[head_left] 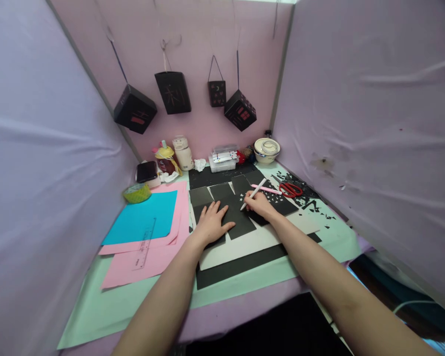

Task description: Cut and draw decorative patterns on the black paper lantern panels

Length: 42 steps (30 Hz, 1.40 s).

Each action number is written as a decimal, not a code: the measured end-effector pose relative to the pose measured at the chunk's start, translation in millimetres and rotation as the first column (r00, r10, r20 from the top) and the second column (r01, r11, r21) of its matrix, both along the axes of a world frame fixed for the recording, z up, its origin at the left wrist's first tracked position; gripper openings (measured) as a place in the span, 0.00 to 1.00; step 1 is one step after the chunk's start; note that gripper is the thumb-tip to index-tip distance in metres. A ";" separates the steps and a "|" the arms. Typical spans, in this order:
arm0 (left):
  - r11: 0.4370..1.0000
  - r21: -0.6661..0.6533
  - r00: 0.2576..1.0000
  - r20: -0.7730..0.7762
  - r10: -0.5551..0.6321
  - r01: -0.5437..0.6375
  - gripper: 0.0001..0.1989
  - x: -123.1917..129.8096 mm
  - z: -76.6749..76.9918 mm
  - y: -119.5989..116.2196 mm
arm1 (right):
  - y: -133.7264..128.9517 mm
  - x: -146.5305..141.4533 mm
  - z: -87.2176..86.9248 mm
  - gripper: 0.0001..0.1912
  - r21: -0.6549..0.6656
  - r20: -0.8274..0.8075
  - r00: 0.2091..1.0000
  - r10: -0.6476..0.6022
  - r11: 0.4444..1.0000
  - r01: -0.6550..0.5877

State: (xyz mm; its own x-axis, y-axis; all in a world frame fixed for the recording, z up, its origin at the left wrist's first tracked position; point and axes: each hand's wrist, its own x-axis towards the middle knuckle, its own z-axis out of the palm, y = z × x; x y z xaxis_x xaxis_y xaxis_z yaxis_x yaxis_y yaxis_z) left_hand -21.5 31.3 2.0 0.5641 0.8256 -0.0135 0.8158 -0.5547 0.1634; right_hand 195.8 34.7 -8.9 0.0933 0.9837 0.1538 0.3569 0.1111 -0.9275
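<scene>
So the right hand (258, 203) has its fingers pinched round a white pen (257, 189), tip down at the black card (241, 223), shaft slanting up, away and rightward. Left hand (212, 226)'s flat on that card, fingers spread, left of the tip.

Paper sheets (141, 217) are lying left of cut card panels (241, 225), a ruler (147, 244) resting on them; scissors (290, 190) are sitting right of the panels, while a flask (184, 154), a box (222, 163) and a bowl (267, 150) are standing behind.
</scene>
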 end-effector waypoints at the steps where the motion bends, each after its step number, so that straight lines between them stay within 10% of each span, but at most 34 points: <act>1: 1.000 0.001 1.000 -0.001 0.001 -0.001 0.36 0.0 -0.3 0.2 | 0.1 1.1 0.1 0.06 -0.003 0.001 1.000 0.017 1.000 -0.017; 42: 1.000 -0.007 1.000 -0.016 0.004 -0.004 0.35 1.9 3.9 -3.2 | -11.4 -1.9 -2.8 0.06 0.127 0.137 0.990 -0.006 0.992 -0.011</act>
State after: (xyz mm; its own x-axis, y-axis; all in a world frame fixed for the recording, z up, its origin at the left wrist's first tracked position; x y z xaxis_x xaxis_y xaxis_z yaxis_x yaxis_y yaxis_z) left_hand -19.6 28.1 5.9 0.5607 0.8276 -0.0286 0.8204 -0.5505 0.1544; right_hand 193.8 23.3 -11.7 0.0602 0.9555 0.2887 0.4794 0.2261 -0.8480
